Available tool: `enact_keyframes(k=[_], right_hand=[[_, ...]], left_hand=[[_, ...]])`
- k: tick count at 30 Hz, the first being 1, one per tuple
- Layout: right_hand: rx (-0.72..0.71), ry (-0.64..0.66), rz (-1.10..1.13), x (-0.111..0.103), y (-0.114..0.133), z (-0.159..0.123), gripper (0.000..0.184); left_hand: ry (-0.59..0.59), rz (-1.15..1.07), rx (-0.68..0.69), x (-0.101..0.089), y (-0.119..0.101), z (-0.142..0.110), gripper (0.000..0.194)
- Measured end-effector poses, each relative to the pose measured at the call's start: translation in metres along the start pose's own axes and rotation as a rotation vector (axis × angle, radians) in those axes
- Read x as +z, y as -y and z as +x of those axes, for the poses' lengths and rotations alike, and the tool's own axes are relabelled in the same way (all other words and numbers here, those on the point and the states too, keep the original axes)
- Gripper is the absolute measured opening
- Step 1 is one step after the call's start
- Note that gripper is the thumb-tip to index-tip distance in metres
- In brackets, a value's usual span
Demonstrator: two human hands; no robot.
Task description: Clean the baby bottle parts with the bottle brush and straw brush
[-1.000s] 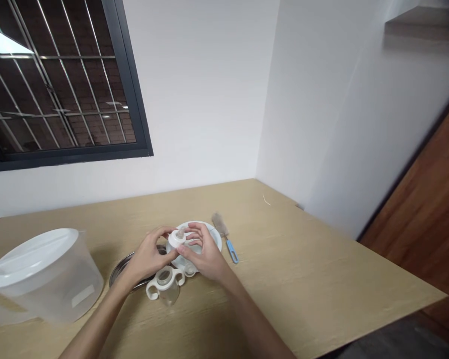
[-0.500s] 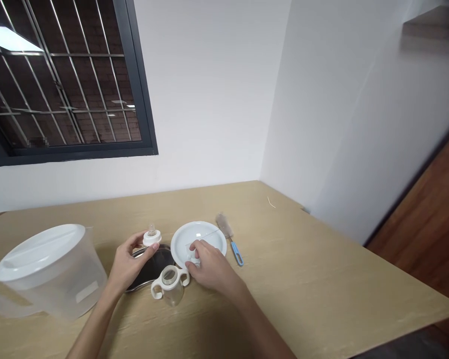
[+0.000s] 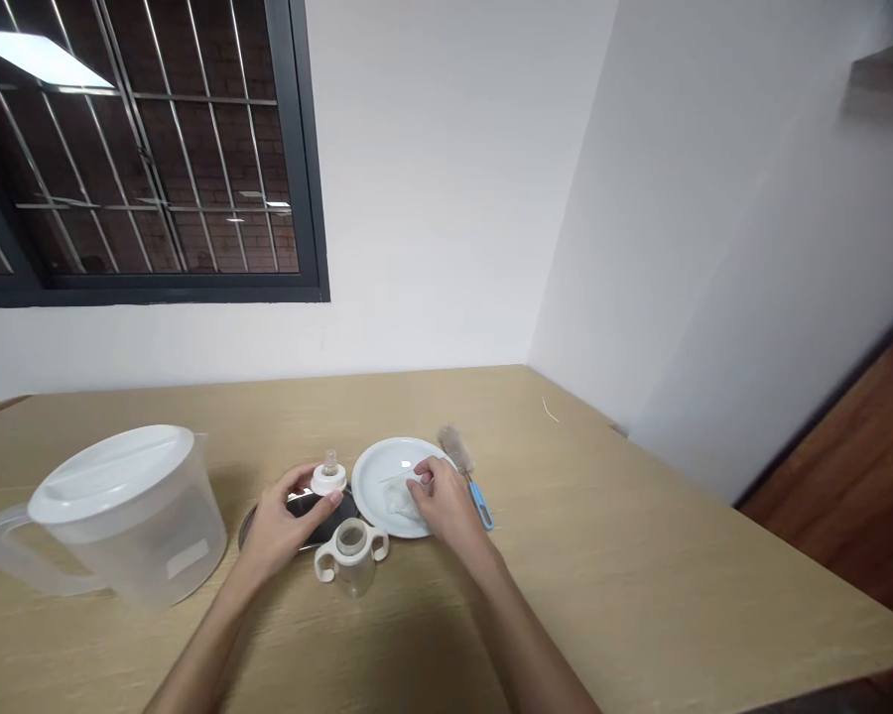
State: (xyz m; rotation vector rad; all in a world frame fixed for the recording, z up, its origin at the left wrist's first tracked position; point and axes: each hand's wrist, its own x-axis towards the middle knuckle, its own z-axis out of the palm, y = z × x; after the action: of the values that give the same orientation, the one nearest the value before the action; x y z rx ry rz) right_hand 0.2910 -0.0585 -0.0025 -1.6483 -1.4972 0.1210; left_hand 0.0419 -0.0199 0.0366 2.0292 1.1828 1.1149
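Observation:
My left hand [image 3: 290, 511] is closed around the white collar of a baby bottle nipple [image 3: 328, 478], with the clear teat pointing up, over a dark shiny tray [image 3: 304, 504]. Just to the right, a clear baby bottle [image 3: 355, 570] with two white handles stands upright without a top. My right hand [image 3: 446, 501] is over the right side of a white plate [image 3: 372, 516], thumb and fingers drawn together. Whether something thin is between those fingers is hard to make out. Beside the fingertips, a pale, crumpled, translucent piece [image 3: 400, 499] lies on the plate.
A large translucent pitcher [image 3: 134, 535] with a white lid stands at the left. Right of the plate lies a bottle brush [image 3: 480, 504] with a blue handle. A thin pale strip [image 3: 551, 411] is near the table's back right. Behind is a barred window [image 3: 193, 149].
My right hand has moved right and up over the plate, uncovering the pale crumpled piece. My left hand still grips the nipple collar. The whole view has shifted slightly.

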Motion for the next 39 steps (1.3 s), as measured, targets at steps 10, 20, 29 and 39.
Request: enact_keyframes(k=[10,20,29,39], right_hand=[[-0.108,-0.075,0.024,-0.004,0.01,-0.002,0.01],[-0.306,0.027,0.472,0.0,0.064,-0.026,0.026],[-0.354,-0.008,0.52,-0.004,0.068,-0.027,0.034],[-0.306,-0.076,0.487,-0.016,0.044,-0.009,0.04]], left_hand=[[0.015,0.052,0.065,0.006,-0.008,-0.008,0.043],[-0.04,0.106,0.254,0.014,0.004,-0.01,0.034],[-0.062,0.167,0.328,0.01,-0.008,-0.005,0.034],[0.221,0.151,0.368,0.029,-0.035,0.037,0.037]])
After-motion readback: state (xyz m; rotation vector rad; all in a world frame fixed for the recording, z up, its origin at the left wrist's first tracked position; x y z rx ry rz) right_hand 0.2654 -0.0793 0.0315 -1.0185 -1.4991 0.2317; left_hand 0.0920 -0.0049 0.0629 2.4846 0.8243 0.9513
